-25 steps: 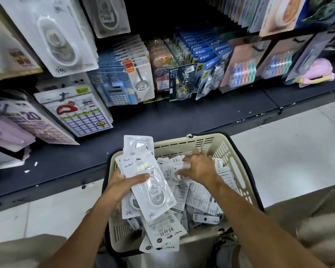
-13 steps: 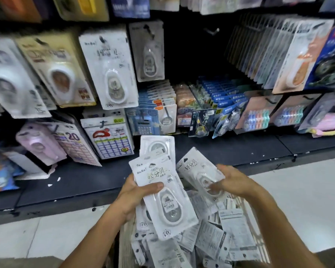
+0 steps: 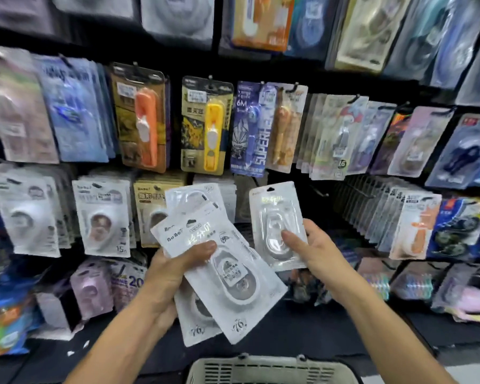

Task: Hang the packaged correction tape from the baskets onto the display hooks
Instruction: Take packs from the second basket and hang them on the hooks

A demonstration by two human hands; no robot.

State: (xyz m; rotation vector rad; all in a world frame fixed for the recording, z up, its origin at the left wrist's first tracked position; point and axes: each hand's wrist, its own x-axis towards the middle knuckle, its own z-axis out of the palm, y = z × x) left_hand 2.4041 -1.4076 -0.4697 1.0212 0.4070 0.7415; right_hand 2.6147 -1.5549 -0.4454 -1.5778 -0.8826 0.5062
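Note:
My left hand (image 3: 170,268) grips a fanned stack of white correction tape packs (image 3: 227,284), thumb pressed across the front one. My right hand (image 3: 309,245) holds a single white correction tape pack (image 3: 275,217) upright by its lower right side, just right of the stack. Both are raised in front of the display wall. Behind the single pack a bare display hook (image 3: 317,191) sticks out. Only the far rim of the beige basket (image 3: 272,368) shows at the bottom edge.
Rows of hanging stationery packs fill the wall: yellow and orange tape packs (image 3: 207,126) above, white packs (image 3: 103,217) to the left, dense rows (image 3: 385,214) to the right. A dark shelf (image 3: 302,328) with loose goods runs below my hands.
My view has tilted up from the basket to the hook wall. My right hand lifted one pack out and raised it upright; my left hand rose with its stack.

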